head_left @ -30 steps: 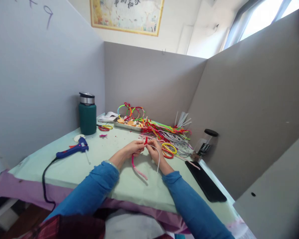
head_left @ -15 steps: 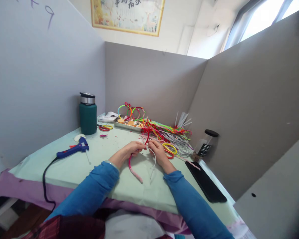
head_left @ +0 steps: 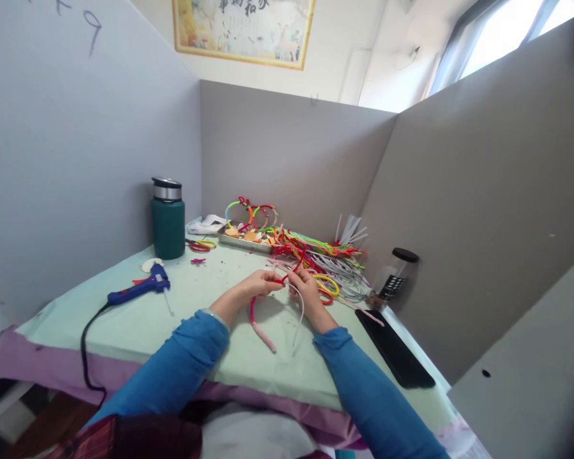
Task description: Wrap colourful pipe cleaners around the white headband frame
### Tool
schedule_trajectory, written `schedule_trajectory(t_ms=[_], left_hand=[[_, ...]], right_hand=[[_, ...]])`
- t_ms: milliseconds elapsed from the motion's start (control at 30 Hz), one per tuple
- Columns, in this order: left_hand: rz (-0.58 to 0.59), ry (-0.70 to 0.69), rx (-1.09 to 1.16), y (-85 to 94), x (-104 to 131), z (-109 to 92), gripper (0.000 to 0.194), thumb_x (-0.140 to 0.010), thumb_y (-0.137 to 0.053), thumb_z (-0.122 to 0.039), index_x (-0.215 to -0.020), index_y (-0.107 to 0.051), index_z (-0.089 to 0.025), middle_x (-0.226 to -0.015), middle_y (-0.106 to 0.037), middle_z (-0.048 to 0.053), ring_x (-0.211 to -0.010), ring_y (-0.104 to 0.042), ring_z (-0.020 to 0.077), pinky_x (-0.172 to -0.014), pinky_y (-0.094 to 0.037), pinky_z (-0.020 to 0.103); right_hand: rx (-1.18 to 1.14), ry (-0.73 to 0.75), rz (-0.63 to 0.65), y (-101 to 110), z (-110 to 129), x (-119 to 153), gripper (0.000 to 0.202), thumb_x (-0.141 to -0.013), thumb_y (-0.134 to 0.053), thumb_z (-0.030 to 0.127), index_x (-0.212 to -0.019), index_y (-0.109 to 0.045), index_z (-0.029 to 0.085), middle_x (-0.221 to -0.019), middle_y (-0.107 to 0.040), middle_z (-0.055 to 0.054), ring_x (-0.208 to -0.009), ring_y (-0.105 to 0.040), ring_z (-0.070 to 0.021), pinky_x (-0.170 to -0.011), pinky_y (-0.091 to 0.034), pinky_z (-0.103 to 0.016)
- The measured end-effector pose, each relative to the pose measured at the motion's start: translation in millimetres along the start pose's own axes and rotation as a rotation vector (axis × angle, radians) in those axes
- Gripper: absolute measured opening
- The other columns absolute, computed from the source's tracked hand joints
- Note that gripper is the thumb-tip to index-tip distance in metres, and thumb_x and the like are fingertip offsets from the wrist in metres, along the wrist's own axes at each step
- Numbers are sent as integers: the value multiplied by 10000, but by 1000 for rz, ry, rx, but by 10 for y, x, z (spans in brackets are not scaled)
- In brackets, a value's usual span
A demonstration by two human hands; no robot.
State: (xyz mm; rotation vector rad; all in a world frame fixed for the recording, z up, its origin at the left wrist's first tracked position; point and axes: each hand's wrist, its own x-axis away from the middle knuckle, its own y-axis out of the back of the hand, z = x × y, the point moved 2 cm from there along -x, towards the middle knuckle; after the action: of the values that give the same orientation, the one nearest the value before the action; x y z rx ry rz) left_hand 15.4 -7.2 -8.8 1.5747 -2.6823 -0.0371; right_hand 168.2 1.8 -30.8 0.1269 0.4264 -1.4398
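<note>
Red strand (head_left: 300,262) — farther right (curved)

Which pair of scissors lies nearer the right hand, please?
The scissors beside the right hand, by the colourful heap; the other pair lies near the green bottle.

Fuzzy pink wrapping (head_left: 264,338) on smooth, plastic-looking white band (head_left: 301,310); matt green bottle (head_left: 168,228), shiny metal collar (head_left: 167,192).
</note>
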Motion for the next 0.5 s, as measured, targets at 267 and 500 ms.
schedule_trajectory(t_ms=[267,500], left_hand=[[-85,-83,-17,2,-15,-26,343,-609,-757,-381,-748,-542,-153,-457,-342,-105,-372,-202,24,-404,-86,233],[-151,-136,28,32,-27,-38,303,-641,-727,-374,-769,-567,-150,-448,-349,-103,-360,-200,25,-400,-85,226]], right_hand=[[20,-13,14,-16,-3,7,323,-708,-679,437,-628,-466,207,-455,-418,76,-392,-344,-80,-402,-242,-227],[-43,-69,74,8,-90,-23,282,-687,-688,422,-680,-520,195,-448,-419,77,-385,-322,-73,-391,-220,-225]])
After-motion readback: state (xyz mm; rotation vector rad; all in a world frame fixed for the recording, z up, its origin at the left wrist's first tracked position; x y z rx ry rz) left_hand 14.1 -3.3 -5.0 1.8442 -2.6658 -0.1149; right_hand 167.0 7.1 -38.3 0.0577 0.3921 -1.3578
